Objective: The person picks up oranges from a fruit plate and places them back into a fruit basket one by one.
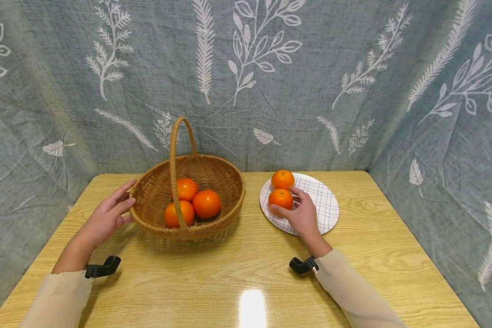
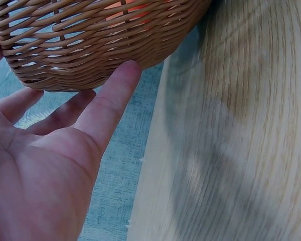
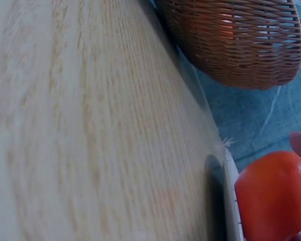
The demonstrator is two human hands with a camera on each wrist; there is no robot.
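My left hand (image 1: 104, 219) touches the left end of a brown wicker basket (image 1: 229, 169) with nearly straight fingers. In the left wrist view the thumb (image 2: 110, 98) lies against the woven wall. Inside the basket, under its tall arched handle (image 1: 173, 155), sit three oranges (image 1: 207, 203). My right hand (image 1: 304, 216) holds the nearer orange (image 1: 280, 198) on a white checked plate (image 1: 327, 205), thumb on its front and fingers on its far right side. Behind it is another orange (image 1: 282, 179). The right wrist view shows the held orange (image 3: 273, 198) at the plate's edge, partly cut off.
Everything stands on a light wooden table (image 1: 213, 278), the basket left of the plate. Close behind hangs a grey-blue curtain (image 1: 246, 132) with white leaf prints, which also covers both sides. Each wrist wears a black camera mount (image 1: 102, 268).
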